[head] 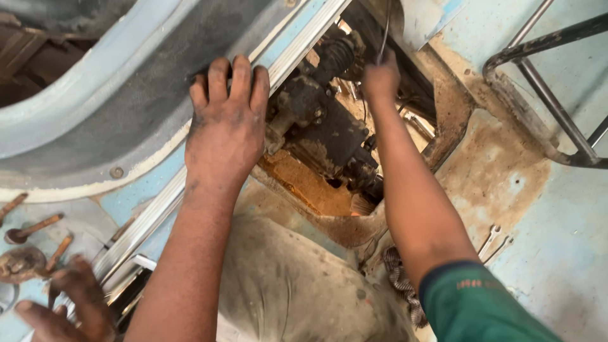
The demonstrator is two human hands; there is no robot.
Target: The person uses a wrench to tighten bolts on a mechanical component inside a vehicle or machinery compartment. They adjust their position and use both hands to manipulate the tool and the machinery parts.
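Already the floor hatch [443, 120] is opened; a rod [384, 28] is gripped by the right hand [380, 79] over the greasy gearbox [326, 130], while the left hand [226, 130] is spread flat on the grey cover [126, 107]; bolts [38, 227] and spanners [494, 242] are laid out.

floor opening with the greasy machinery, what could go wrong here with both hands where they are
The right hand grips a thin dark rod deep over the greasy machinery; a slip could jam knuckles against metal. The left hand braces on the opening's metal edge strip, which may cut. Loose wrenches could slide in.

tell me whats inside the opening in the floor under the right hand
A grimy black mechanical assembly with a ribbed rubber boot sits inside the floor opening. The right hand grips a thin rod; its lower end and the parts beneath stay hidden.
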